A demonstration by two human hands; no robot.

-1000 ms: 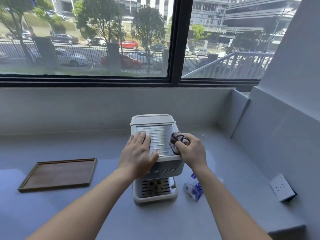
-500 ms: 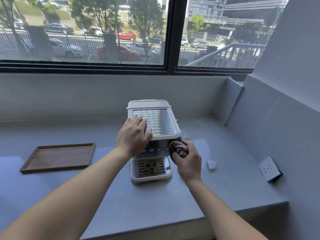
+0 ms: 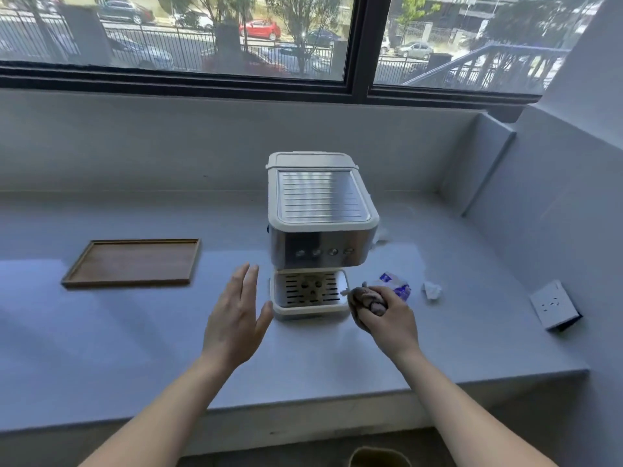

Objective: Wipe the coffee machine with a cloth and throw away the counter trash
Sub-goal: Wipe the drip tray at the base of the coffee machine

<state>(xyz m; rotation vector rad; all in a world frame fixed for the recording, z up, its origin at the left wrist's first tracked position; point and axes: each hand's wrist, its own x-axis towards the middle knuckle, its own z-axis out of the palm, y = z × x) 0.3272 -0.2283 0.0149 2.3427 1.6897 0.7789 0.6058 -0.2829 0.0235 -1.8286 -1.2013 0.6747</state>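
Note:
A white and steel coffee machine (image 3: 320, 227) stands in the middle of the grey counter (image 3: 141, 335). My right hand (image 3: 387, 320) is shut on a bunched brown-grey cloth (image 3: 365, 298), held at the right front corner of the machine's drip tray (image 3: 308, 306). My left hand (image 3: 236, 318) hovers open, fingers spread, just left of the drip tray and not touching the machine. Trash lies to the right of the machine: a clear and blue wrapper (image 3: 396, 285), a crumpled white paper (image 3: 432, 290), and another white scrap (image 3: 381, 235) behind the machine's right side.
A brown wooden tray (image 3: 135, 262) lies on the counter to the left. A white socket block (image 3: 553, 305) sits at the right by the wall. The rim of a bin (image 3: 379, 458) shows below the counter's front edge. A window runs along the back.
My left hand has come off the machine's top and now hovers open beside the drip tray. My right hand with the cloth has dropped from the control panel to the tray's corner.

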